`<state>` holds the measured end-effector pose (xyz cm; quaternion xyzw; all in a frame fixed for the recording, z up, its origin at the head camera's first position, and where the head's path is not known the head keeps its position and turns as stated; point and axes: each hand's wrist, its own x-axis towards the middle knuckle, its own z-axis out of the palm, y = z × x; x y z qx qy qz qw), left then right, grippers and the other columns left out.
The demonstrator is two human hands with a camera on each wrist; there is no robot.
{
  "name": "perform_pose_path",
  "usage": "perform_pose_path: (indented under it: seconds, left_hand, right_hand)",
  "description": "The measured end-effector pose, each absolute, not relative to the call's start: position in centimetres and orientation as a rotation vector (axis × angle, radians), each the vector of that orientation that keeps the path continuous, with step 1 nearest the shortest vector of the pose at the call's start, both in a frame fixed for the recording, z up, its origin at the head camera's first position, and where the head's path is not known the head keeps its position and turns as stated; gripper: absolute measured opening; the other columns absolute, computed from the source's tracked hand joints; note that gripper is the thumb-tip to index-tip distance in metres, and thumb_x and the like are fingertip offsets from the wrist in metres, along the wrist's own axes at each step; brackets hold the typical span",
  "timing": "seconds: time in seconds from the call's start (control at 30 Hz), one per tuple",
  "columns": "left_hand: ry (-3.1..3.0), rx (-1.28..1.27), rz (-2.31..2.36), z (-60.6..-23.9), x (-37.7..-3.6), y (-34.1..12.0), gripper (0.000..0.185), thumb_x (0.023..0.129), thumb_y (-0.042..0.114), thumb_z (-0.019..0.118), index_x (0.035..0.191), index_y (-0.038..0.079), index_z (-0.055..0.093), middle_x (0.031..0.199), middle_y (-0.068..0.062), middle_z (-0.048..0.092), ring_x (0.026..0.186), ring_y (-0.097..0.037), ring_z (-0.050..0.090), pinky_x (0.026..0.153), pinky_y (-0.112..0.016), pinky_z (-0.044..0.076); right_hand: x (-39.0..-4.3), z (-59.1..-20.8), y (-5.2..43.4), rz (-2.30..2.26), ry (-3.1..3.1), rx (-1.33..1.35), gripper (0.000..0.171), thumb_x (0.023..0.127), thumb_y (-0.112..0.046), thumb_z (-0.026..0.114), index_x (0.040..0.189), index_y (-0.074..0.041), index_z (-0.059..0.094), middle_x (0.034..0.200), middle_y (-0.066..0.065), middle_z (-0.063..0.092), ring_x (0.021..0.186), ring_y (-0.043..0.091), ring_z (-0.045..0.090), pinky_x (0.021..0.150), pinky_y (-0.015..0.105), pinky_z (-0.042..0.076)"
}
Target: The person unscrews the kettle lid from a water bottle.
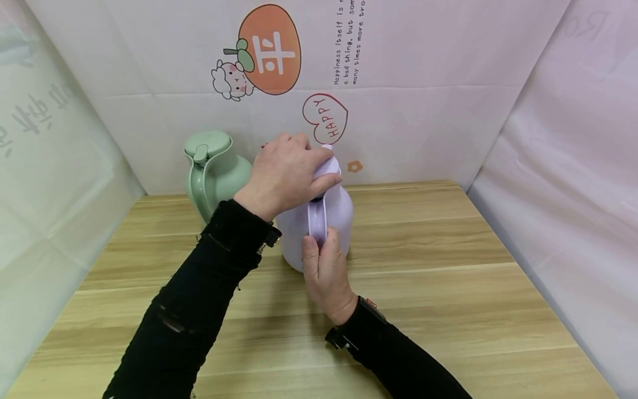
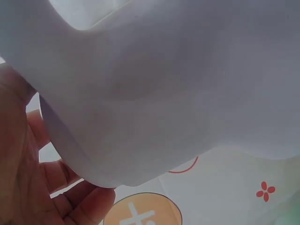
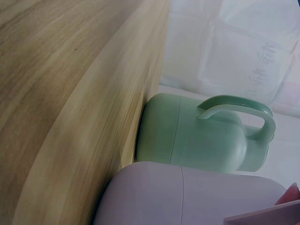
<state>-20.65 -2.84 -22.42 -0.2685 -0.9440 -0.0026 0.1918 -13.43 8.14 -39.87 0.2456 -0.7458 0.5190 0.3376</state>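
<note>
A lavender thermos jug (image 1: 343,216) stands upright on the wooden table, its handle facing the person. From above, my left hand (image 1: 286,176) grips the jug's lid (image 1: 326,167), thumb on the near side and fingers over the far side. In the left wrist view, those fingertips (image 2: 96,204) curl round the rim of the jug's top. Lower down, my right hand (image 1: 329,277) holds the handle (image 1: 317,220), thumb lying along it. The right wrist view shows the jug's lower body beside the table, with only a fingertip at the edge.
Behind and left of the lavender jug stands a green thermos jug (image 1: 213,176) with its lid on, partly hidden by the left forearm. A printed white cloth (image 1: 423,111) hangs at the back, with more white cloth along both sides. The wooden table (image 1: 438,288) extends to the right.
</note>
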Motion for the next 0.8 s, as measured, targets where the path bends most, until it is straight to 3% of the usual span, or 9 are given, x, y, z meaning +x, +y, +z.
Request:
perform_pose_path:
  seconds: [0.47, 0.8]
  left_hand:
    - [-2.627, -0.725, 0.010, -22.27, -20.70, -2.64, 0.050, 0.097, 0.069, 0.054, 0.115, 0.026, 0.072, 0.091, -0.007, 0.056, 0.084, -0.026, 0.054, 0.067, -0.041, 0.047]
    - [-2.641, -0.714, 0.024, -22.23, -20.67, -2.65, 0.053, 0.097, 0.072, 0.054, 0.117, 0.026, 0.071, 0.090, -0.008, 0.054, 0.085, -0.027, 0.052, 0.069, -0.041, 0.047]
  right_hand:
    - [-13.46, -39.89, 8.12, 1.352, -1.947, 0.634, 0.040, 0.114, -0.036, 0.035, 0.117, 0.004, 0.043, 0.078, 0.005, 0.055, 0.065, 0.014, 0.053, 0.058, 0.026, 0.043]
    - [-13.40, -39.82, 8.19, 1.358, -1.947, 0.630, 0.042, 0.114, -0.037, 0.034, 0.117, 0.003, 0.043, 0.077, 0.005, 0.056, 0.065, 0.013, 0.054, 0.058, 0.026, 0.044]
